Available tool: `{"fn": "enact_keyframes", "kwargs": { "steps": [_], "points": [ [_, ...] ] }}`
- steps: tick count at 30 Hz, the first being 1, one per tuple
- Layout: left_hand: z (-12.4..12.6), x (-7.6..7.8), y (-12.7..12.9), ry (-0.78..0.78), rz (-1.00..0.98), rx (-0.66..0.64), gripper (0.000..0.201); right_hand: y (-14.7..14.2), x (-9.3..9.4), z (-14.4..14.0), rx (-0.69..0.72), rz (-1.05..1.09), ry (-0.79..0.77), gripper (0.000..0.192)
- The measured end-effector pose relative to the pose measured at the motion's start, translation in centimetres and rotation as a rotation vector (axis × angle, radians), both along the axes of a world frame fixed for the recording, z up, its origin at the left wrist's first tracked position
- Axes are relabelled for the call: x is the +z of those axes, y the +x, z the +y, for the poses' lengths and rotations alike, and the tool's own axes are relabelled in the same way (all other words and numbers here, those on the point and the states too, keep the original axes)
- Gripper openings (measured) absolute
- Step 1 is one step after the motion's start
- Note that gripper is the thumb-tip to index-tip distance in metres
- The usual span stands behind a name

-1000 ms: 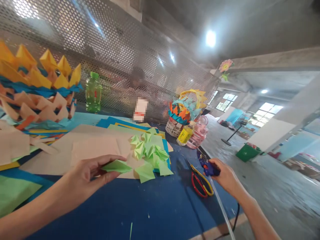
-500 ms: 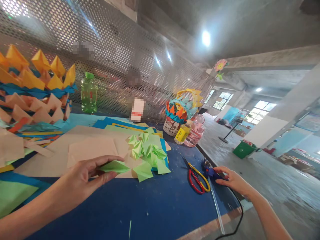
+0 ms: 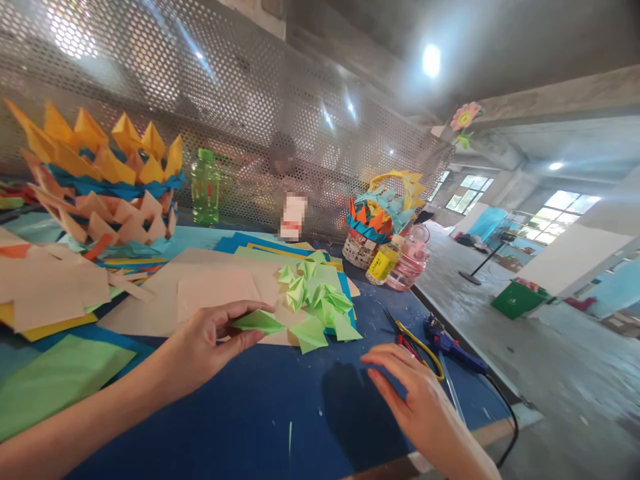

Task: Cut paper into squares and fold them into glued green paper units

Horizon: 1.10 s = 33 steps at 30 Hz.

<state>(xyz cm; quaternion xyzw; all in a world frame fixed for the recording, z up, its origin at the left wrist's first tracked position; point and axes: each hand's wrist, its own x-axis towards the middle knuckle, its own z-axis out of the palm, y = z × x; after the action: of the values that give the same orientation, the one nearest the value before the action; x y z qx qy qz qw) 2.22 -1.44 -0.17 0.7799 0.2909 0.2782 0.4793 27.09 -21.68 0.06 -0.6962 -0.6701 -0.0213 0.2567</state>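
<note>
Writing: none legible. The yellow-labelled bottle [image 3: 383, 265] carries a label too small to read; a blurred white patch sits behind the mesh screen [image 3: 240, 113].

Left hand [image 3: 207, 340]: thumb and fingers pinched on a folded green paper piece [image 3: 257, 322], gripping its left end, the piece held just above the blue tabletop [image 3: 260, 413], its point aimed right. Other fingers curled loosely under.

Right hand [image 3: 415, 400]: open, fingers slightly spread and extended leftward, palm down, hovering low over the tabletop. It holds nothing. Scissors [image 3: 417, 341] (red and yellow handles) lie just beyond its fingertips; contact cannot be told.

Blue glue gun [image 3: 453, 345] lies on the table edge right of the scissors, apart from the hand, black cord [image 3: 505, 427] trailing off the edge.

Just right of the held piece: a cluster of folded green pieces [image 3: 317, 300], resting on pale pink sheets [image 3: 215, 287] and blue card.

Far left: large paper basket [image 3: 100, 180] of yellow, blue and pink points. Loose sheets in front of it, a green sheet [image 3: 55, 380] nearest the forearm.

Back: green plastic bottle [image 3: 205, 187] against the mesh. Small woven basket [image 3: 380, 213] with paper points and yellow handle, pink jar [image 3: 410, 260] beside the yellow-labelled bottle
</note>
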Motion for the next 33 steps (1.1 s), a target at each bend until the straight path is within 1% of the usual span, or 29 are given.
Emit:
{"fn": "enact_keyframes", "kwargs": {
  "steps": [3,6,8,10,12,14,15,17,18,19,20,22,26,30,32,33],
  "points": [
    [-0.2,0.3,0.0,-0.009,-0.005,-0.003,0.040,-1.6,-0.1,2.2,0.018,0.010,-0.001,0.016],
    [-0.3,0.4,-0.1,-0.032,-0.011,-0.007,0.040,-2.6,0.0,4.2,0.014,-0.025,-0.033,0.014],
    [-0.2,0.3,-0.1,-0.041,-0.016,-0.012,0.040,-2.7,0.0,5.0,0.015,-0.057,-0.059,0.013],
    [-0.2,0.3,-0.2,-0.039,-0.008,-0.009,0.040,-2.3,0.2,5.2,-0.028,-0.114,-0.068,0.012],
    [-0.1,0.2,-0.4,-0.029,0.004,-0.004,0.038,-0.9,0.3,4.7,-0.165,-0.203,-0.079,0.014],
    [0.0,0.2,-0.4,-0.024,0.007,-0.002,0.037,1.2,0.5,3.6,-0.379,-0.311,-0.136,0.017],
    [-0.1,0.1,-0.4,-0.026,0.006,-0.003,0.037,2.4,0.5,2.9,-0.498,-0.362,-0.189,0.018],
    [-0.1,0.0,-0.4,-0.037,0.001,-0.005,0.038,5.0,0.6,1.5,-0.648,-0.443,-0.366,0.021],
    [-0.1,0.0,-0.4,-0.042,-0.001,-0.006,0.038,6.1,0.5,0.9,-0.692,-0.447,-0.461,0.022],
    [-0.1,-0.1,-0.4,-0.044,-0.004,-0.006,0.038,7.1,0.4,0.3,-0.706,-0.435,-0.535,0.023],
    [-0.1,-0.2,-0.3,-0.043,-0.008,-0.004,0.038,8.0,0.3,-0.1,-0.695,-0.406,-0.599,0.024],
    [-0.1,-0.2,-0.3,-0.034,-0.012,0.004,0.038,9.2,0.1,-0.5,-0.635,-0.330,-0.659,0.022],
    [-0.2,-0.1,-0.3,-0.028,-0.002,0.019,0.039,9.7,0.1,0.0,-0.547,-0.264,-0.634,0.017],
    [-0.3,0.2,-0.3,-0.034,0.013,0.019,0.039,9.1,1.2,1.9,-0.458,-0.195,-0.565,0.016],
    [-0.3,0.2,-0.3,-0.035,0.016,0.016,0.039,8.9,2.0,3.7,-0.407,-0.197,-0.514,0.017],
    [-0.3,0.2,-0.3,-0.036,0.017,0.013,0.040,8.9,2.4,4.8,-0.412,-0.219,-0.495,0.017]
  ]
}}
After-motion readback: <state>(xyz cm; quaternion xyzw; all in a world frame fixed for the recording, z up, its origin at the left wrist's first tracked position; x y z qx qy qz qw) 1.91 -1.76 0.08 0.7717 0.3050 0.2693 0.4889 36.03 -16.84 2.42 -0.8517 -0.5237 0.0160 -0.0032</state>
